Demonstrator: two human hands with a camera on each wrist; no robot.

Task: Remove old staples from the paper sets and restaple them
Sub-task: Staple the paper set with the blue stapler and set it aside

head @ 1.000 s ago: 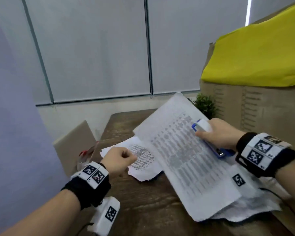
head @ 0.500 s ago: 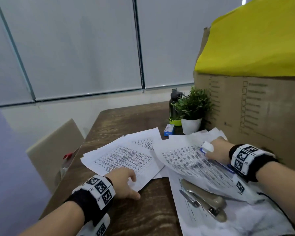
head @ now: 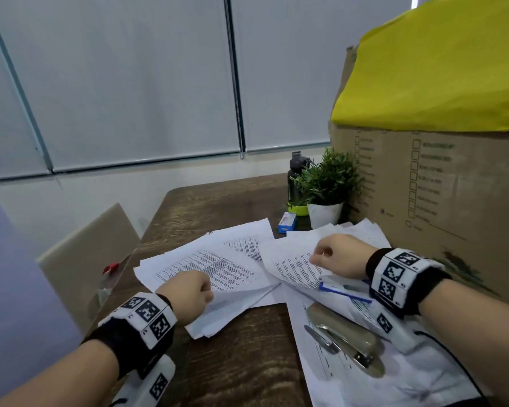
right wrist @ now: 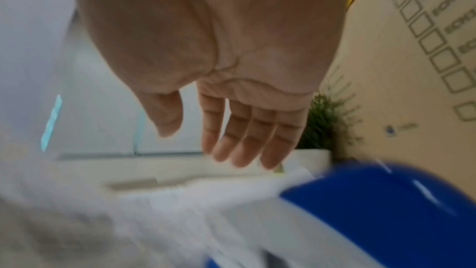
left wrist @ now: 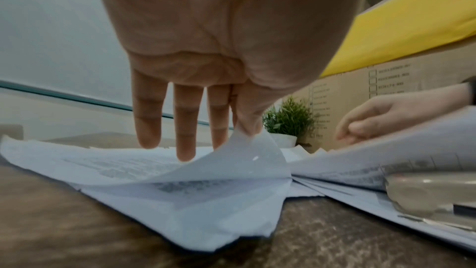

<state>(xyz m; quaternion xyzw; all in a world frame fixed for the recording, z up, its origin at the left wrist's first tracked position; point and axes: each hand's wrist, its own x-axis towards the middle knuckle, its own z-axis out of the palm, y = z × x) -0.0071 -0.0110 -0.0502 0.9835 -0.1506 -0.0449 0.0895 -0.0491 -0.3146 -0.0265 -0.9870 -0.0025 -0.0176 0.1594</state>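
Printed paper sets lie spread over the wooden table (head: 247, 362). My left hand (head: 206, 292) is on the left paper set (head: 218, 268). In the left wrist view its thumb and forefinger (left wrist: 247, 131) pinch the top sheet's lifted corner (left wrist: 247, 162), while the other fingers stay straight. My right hand (head: 321, 254) hovers over the right paper set (head: 291, 265), fingers relaxed and holding nothing (right wrist: 203, 146). The blue stapler (head: 344, 290) (right wrist: 373, 211) lies on the papers just under that wrist. A grey metal stapler (head: 347, 348) (left wrist: 425, 191) rests on sheets nearer to me.
A big cardboard box (head: 438, 186) with yellow cloth on top walls off the right side. A potted plant (head: 326, 183), a dark bottle (head: 296, 177) and a small blue box (head: 287, 223) stand at the back. A beige chair (head: 91, 259) is left of the table.
My right hand has laid the paper set down and let go of the blue stapler, which now lies on the sheets. My left hand moved onto the left set and pinched up a corner.
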